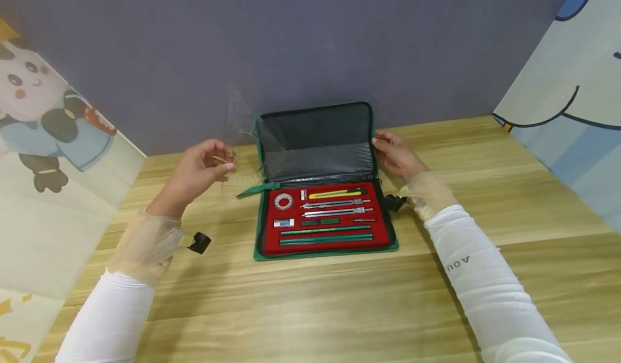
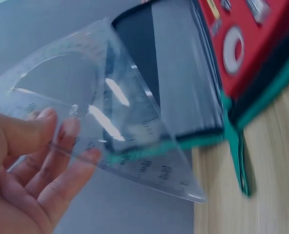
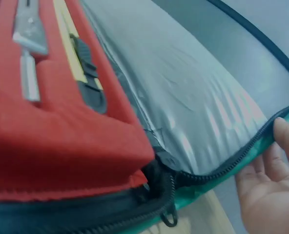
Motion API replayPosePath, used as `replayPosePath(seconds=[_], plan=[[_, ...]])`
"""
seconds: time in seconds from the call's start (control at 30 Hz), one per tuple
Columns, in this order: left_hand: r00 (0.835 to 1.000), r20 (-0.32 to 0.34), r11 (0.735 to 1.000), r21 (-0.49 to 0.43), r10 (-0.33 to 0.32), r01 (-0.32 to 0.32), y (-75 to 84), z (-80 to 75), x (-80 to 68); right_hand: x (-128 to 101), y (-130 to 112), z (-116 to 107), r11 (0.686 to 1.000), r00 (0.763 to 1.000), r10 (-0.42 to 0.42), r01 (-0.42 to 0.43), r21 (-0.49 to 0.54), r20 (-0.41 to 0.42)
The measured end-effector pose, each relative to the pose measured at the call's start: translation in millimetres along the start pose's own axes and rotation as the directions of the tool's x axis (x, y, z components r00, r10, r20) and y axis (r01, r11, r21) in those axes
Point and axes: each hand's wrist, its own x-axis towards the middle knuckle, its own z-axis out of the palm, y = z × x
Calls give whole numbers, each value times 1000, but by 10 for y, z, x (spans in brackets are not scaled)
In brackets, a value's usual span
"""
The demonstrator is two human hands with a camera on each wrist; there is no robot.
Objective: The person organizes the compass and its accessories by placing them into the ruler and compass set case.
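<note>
Your left hand point(image 1: 199, 171) pinches a clear set square point(image 2: 110, 117) between thumb and fingers, held upright just left of the case point(image 1: 322, 220); its long edge rises toward the wall. Your right hand point(image 1: 395, 155) grips the right edge of the raised lid point(image 1: 315, 142), thumb on the zip. The case lies open on the table point(image 1: 485, 201), long axis left to right.
</note>
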Motion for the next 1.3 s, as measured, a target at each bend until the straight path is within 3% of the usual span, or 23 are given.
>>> replayPosePath(seconds=[0.17, 0.33, 0.63, 0.77, 0.93, 1.03, 1.3], plan=[[995, -81, 992, -108, 55, -64, 97, 209, 160, -32, 2, 46, 991, 997, -76, 72, -110, -32], [980, -148, 977, -146, 135, -157, 146, 410, 283, -55, 55, 64, 973, 987, -148, 133, -190, -68], [953, -253, 923, -298, 168, -242, 208, 671, 507, -130, 133, 144, 928, 960, -258, 213, -307, -113], [927, -309, 888, -334, 213, -316, 213, 757, 588, -144, 137, 164, 917, 959, -264, 217, -335, -101], [870, -405, 839, -334, 282, -428, 141, 840, 645, -142, 165, 202, 920, 956, -282, 245, -306, -81], [848, -438, 813, -348, 299, -466, 106, 862, 671, -146, 177, 211, 919, 954, -293, 261, -295, -69], [851, -423, 790, -382, 312, -480, 81, 905, 679, -170, 186, 187, 914, 954, -291, 257, -315, -67]])
